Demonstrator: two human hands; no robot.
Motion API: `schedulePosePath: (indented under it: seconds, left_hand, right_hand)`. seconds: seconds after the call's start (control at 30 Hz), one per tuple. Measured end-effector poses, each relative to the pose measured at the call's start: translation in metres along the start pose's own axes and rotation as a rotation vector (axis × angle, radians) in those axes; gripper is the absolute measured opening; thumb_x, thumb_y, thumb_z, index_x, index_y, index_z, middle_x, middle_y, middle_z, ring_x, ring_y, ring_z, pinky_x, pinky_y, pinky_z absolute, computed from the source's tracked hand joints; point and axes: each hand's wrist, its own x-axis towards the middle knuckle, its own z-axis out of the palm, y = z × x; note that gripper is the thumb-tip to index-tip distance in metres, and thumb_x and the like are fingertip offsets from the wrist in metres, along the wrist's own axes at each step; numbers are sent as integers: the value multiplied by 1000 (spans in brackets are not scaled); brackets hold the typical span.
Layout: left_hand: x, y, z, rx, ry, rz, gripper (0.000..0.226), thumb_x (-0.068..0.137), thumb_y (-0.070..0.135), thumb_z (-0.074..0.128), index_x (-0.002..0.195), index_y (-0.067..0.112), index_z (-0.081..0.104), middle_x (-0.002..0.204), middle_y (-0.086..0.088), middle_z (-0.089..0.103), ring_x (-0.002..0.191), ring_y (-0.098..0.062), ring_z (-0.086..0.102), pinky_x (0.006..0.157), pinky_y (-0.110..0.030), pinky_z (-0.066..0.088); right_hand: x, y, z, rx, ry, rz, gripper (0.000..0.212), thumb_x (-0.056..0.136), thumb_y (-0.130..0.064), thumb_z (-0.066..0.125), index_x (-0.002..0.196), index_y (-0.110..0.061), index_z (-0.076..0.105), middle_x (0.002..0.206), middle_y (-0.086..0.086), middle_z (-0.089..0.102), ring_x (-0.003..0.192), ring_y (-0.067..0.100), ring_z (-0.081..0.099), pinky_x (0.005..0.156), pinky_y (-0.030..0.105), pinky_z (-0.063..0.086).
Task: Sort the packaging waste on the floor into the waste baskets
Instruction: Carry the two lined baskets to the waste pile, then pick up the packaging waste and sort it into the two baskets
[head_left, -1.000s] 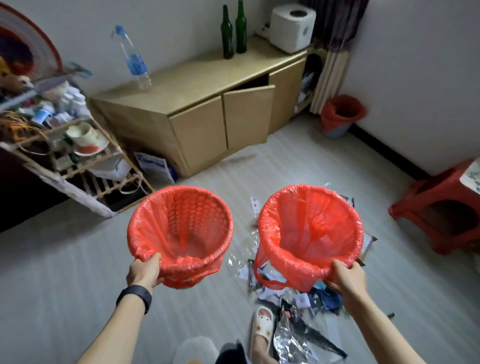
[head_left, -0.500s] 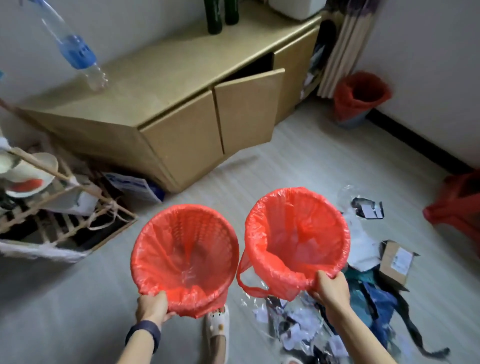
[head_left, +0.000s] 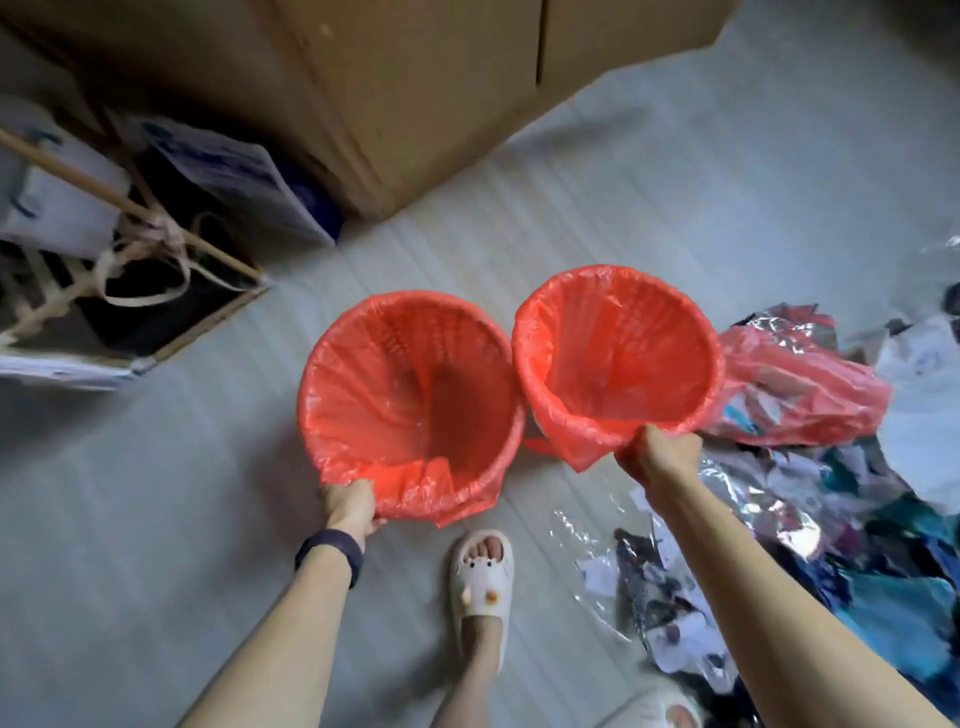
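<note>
Two waste baskets lined with red plastic bags sit side by side, low over the grey floor, both empty inside. My left hand (head_left: 349, 503) grips the near rim of the left basket (head_left: 358, 395). My right hand (head_left: 655, 453) grips the near rim of the right basket (head_left: 571, 384). The packaging waste (head_left: 810, 545) lies in a pile on the floor at the right: silver foil, clear film, paper scraps and blue wrappers. A loose red plastic bag (head_left: 800, 395) lies on that pile, just right of the right basket.
A wooden cabinet (head_left: 415, 93) stands at the back. A wooden rack (head_left: 130, 291) with bags and papers is at the left. My foot in a white slipper (head_left: 480, 577) stands below the baskets, and bare grey floor lies at the lower left.
The view has tilted steeply down. Both baskets have dropped toward the floor near the cabinet, and the waste pile now sits to their right.
</note>
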Motion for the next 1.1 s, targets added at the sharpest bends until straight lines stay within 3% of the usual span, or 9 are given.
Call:
schedulePosePath:
  seconds: [0.13,0.23,0.4,0.57,0.67,0.73,0.87,1.0,1.1]
  left_hand:
    - [24,-14,11,-73,-70,-8,38,91,3,57,128,8,52,112,-14,67,85,-26,64,53,-30,53]
    - [36,-16,16,-124,-45,19,31,90,1,57,120,10,56,104,-11,65,84,-25,64,66,-39,55]
    - [49,-13,15,-3,95,61,68,82,6,59,139,7,22,129,-25,51,107,-41,60,89,-57,53]
    - [4,5,25,436,397,474,98,72,18,71,152,23,13,156,-16,18,134,-39,33,109,-53,28]
    - [-16,14,46,738,425,1025,83,68,31,72,144,25,38,157,-11,25,132,-36,38,107,-54,30]
    - [-36,21,69,822,229,1237,72,75,42,66,141,28,41,155,-6,29,130,-33,44,105,-48,37]
    - [-75,27,122,1092,-93,1139,85,87,48,56,153,38,2,158,-4,15,119,-38,55,94,-44,46]
    - [-81,14,148,1418,18,1180,104,85,14,55,152,27,-24,123,-13,58,104,-36,64,80,-42,52]
    - [-83,1,157,1450,1,1166,103,83,10,53,153,19,-22,115,-15,64,106,-36,63,82,-41,51]
  right_hand:
    - [28,17,26,-22,-24,-19,20,72,5,48,90,-2,55,74,10,48,42,10,46,46,27,50]
    - [60,22,43,-31,-64,-57,40,65,-2,52,104,-5,50,92,13,51,60,20,55,53,37,56]
    - [207,69,59,-119,-10,-147,66,53,-43,66,112,-16,54,102,10,70,91,30,72,73,49,62]
    - [67,-5,68,95,-82,-174,41,78,-11,63,115,4,56,100,17,63,79,30,70,59,52,61]
    - [47,-13,64,146,-147,-199,2,88,-1,60,89,1,60,79,12,61,69,20,65,58,39,62]
    - [49,-14,59,142,-194,-191,8,89,-1,60,82,-4,56,71,10,56,54,11,61,53,29,59]
    - [55,-10,44,123,-285,-151,16,93,1,58,82,-7,51,69,11,53,40,4,55,61,31,62]
    - [60,-10,38,119,-297,-212,18,92,3,58,77,-5,52,70,13,56,49,11,59,62,33,63]
    - [68,-10,35,183,-283,-242,11,92,1,59,89,-4,51,76,13,57,60,18,61,61,34,62]
